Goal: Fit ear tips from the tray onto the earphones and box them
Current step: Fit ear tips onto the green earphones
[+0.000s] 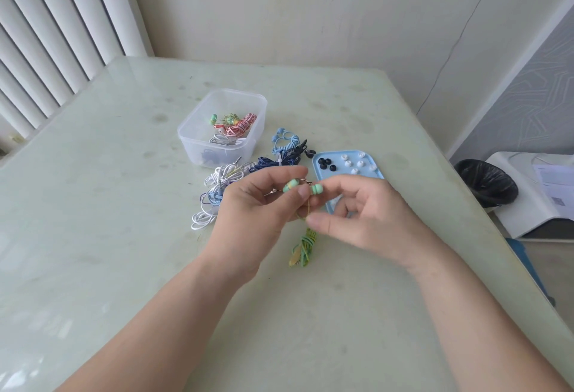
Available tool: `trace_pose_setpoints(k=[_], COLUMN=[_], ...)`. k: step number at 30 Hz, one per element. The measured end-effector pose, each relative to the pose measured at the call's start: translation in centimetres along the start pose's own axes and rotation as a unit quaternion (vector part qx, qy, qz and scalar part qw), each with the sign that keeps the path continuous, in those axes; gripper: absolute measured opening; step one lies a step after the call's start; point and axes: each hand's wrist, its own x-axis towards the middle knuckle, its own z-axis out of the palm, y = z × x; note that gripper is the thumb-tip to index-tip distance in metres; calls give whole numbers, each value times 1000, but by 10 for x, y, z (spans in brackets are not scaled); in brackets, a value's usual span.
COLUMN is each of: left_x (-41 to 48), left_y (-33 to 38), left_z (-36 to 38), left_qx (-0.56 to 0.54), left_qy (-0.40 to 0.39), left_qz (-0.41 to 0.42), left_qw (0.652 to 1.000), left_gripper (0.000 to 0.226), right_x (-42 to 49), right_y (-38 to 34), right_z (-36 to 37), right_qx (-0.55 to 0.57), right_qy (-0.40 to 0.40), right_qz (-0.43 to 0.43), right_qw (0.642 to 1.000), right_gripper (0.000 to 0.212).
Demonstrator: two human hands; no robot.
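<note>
My left hand [264,202] pinches a green earbud [291,185] between thumb and fingers above the table. My right hand [366,214] holds the second green earbud [316,189] at its fingertips, right beside the first. Their green-yellow cord hangs down to a bundled coil [305,247] lying on the table. Behind my right hand sits a light blue tray [316,160] with a few black ear tips [326,164] and several white ear tips [357,163]. A clear plastic box [222,126] farther back holds several coiled earphones in red, green and white.
Loose earphones lie between box and tray: a white tangle [214,193], a dark blue bundle [273,162] and a light blue coiled pair [284,140]. The pale green table [124,236] ends at the right, where a black-lined bin [487,182] and a white unit stand on the floor.
</note>
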Motion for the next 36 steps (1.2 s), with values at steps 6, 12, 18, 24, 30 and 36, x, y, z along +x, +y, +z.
trace_pose_setpoints(k=[6, 12, 18, 24, 30, 36], left_x=[0, 0, -5, 0, 4, 5], left_y=[9, 11, 14, 44, 71, 90], left_z=[-5, -10, -6, -12, -25, -27], left_qx=[-107, -9, 92, 29, 26, 5], left_qy=[-19, 15, 27, 23, -36, -114], left_qz=[-15, 7, 21, -8, -49, -78], left_qw=[994, 1000, 995, 999, 998, 990], left_gripper=[19, 17, 16, 17, 18, 27], right_x=[0, -1, 1, 13, 26, 35], right_y=[-9, -15, -26, -45, -65, -87], right_z=[11, 11, 3, 1, 4, 10], right_qx=[-154, -22, 152, 195, 252, 263], right_qy=[-78, -42, 90, 106, 105, 90], right_qz=[48, 88, 69, 67, 37, 15], right_qw=[984, 995, 982, 973, 961, 960], right_gripper=[32, 28, 30, 26, 21, 23])
